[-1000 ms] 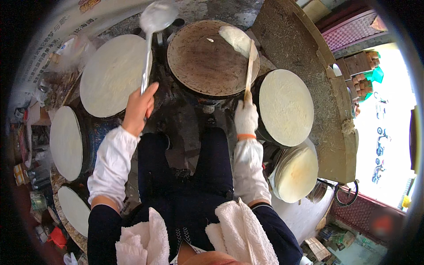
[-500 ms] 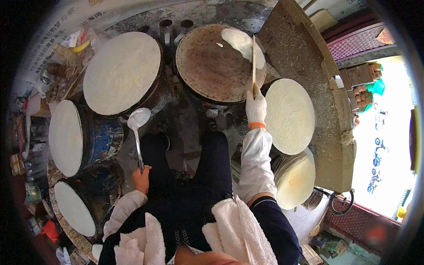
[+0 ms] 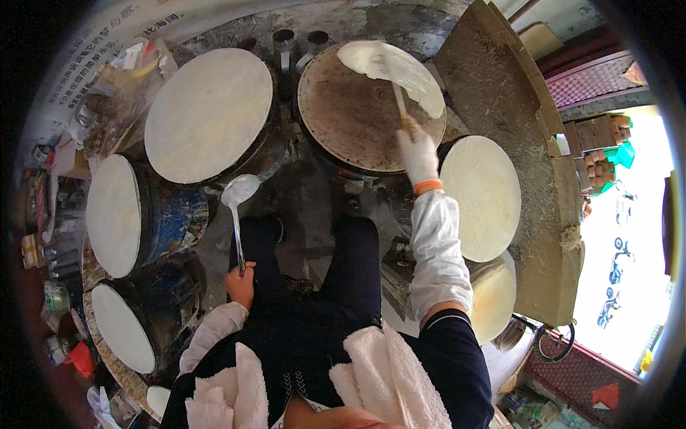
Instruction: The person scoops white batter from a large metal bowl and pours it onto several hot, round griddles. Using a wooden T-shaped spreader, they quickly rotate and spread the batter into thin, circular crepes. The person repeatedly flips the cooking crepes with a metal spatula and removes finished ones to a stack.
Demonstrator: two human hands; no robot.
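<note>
My right hand (image 3: 417, 151), in a white glove with an orange cuff, grips a wooden batter spreader (image 3: 399, 100). Its far end is smeared by motion over white batter (image 3: 421, 87), which lies in a curved band along the far and right rim of the brown round griddle (image 3: 350, 114). The rest of that griddle's surface is bare. Bare fingers of my left hand (image 3: 240, 286) wrap round the handle of a metal ladle (image 3: 239, 214). The ladle's bowl is coated white and hangs over the gap between the griddles and my knees.
Round griddles covered with pale batter stand at the left (image 3: 211, 114), (image 3: 113, 214), (image 3: 123, 327) and right (image 3: 480, 196). A stack of cooked flatbreads (image 3: 493, 300) sits at the lower right. A cardboard screen (image 3: 514, 107) rises beyond them. Metal cylinders (image 3: 284, 48) stand behind.
My right hand has swung the spreader's tip leftward, and the batter now reaches farther along the far rim. My left hand still holds the ladle. The whole view has shifted slightly.
</note>
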